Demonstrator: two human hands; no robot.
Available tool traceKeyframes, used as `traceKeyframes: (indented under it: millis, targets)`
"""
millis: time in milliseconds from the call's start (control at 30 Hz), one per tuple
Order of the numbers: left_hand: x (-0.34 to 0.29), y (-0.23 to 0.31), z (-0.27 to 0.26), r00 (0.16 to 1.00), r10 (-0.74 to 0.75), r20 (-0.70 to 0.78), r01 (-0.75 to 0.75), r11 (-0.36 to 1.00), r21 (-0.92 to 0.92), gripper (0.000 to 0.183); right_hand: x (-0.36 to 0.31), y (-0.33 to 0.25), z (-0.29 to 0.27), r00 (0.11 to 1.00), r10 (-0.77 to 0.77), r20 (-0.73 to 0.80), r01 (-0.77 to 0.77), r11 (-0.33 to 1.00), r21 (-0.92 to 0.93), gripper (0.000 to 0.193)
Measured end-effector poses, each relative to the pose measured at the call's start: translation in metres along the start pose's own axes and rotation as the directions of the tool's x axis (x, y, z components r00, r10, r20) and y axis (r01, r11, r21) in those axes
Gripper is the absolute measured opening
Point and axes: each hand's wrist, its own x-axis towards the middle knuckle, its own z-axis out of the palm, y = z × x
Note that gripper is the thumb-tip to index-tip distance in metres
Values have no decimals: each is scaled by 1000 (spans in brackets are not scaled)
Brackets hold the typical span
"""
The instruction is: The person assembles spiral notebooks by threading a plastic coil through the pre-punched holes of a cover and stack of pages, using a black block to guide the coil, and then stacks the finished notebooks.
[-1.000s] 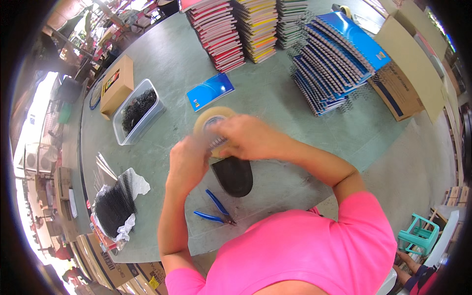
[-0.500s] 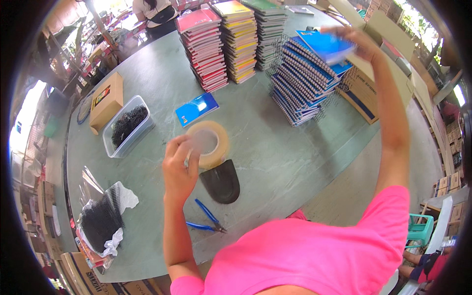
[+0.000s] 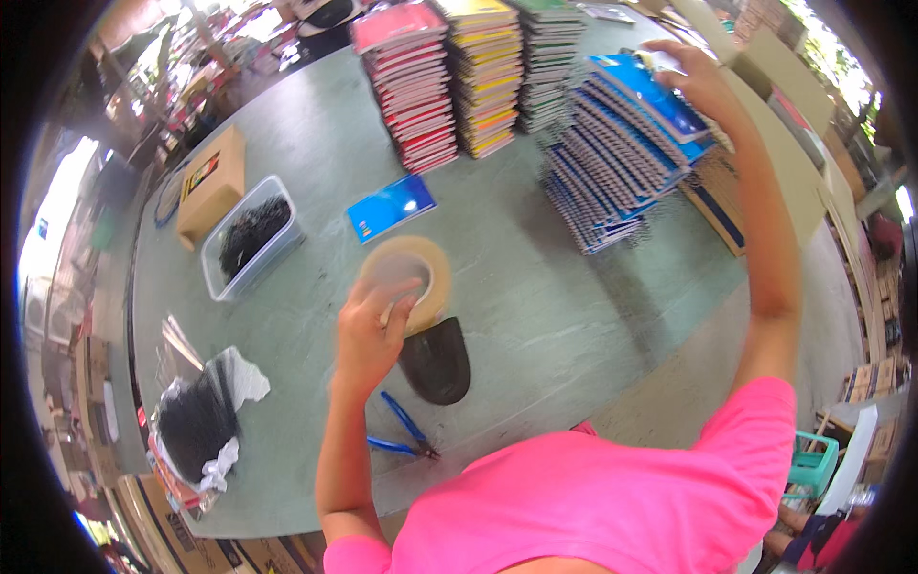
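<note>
My right hand (image 3: 703, 88) is at the far corner of the top blue spiral notebook (image 3: 650, 96), which lies on a leaning stack of blue notebooks (image 3: 612, 167). Its thumb and forefinger are apart, with a small pale patch between them that I cannot make out. My left hand (image 3: 375, 325) hovers over the near left side of a large roll of clear tape (image 3: 438, 277), fingers bent and thumb apart. Against the roll lies a black rounded piece (image 3: 437, 364). One blue notebook (image 3: 391, 208) lies alone beyond the roll. Blue-handled cutters (image 3: 406, 426) lie near my left forearm.
Tall red (image 3: 411, 96), yellow (image 3: 486, 81) and green (image 3: 552, 67) notebook stacks stand at the back. On the left are a clear tub (image 3: 287, 234) of black coils, a cardboard box (image 3: 212, 182) and a black mesh bundle (image 3: 196, 426). An open carton (image 3: 789, 143) stands at right.
The blue notebook that was blurred under my right hand now lies on the stack. My left hand has shifted slightly right, over the tape roll. The whole view has tilted a little.
</note>
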Motion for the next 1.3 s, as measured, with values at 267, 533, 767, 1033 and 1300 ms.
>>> traceKeyframes:
  millis: [267, 533, 767, 1033, 1300]
  targets:
    - [1, 149, -43, 951, 283, -121, -175, 174, -969, 37, -50, -193, 52, 891, -437, -125, 437, 747, 501, 24]
    - [-3, 174, -17, 772, -96, -628, -614, 139, -777, 45, 10, -221, 269, 884, -394, 250, 105, 691, 716, 25]
    - [2, 148, -15, 694, 7, -720, -698, 253, -671, 45, 34, -267, 313, 846, -447, 291, 361, 881, 305, 59]
    - [2, 130, -46, 992, 123, 1, -60, 488, -871, 15, 46, -275, 301, 678, -573, 460, 509, 818, 269, 55]
    - [-15, -9, -2, 872, -399, 283, 460, 472, -752, 28, 48, -257, 305, 635, -647, 422, 495, 760, 420, 38]
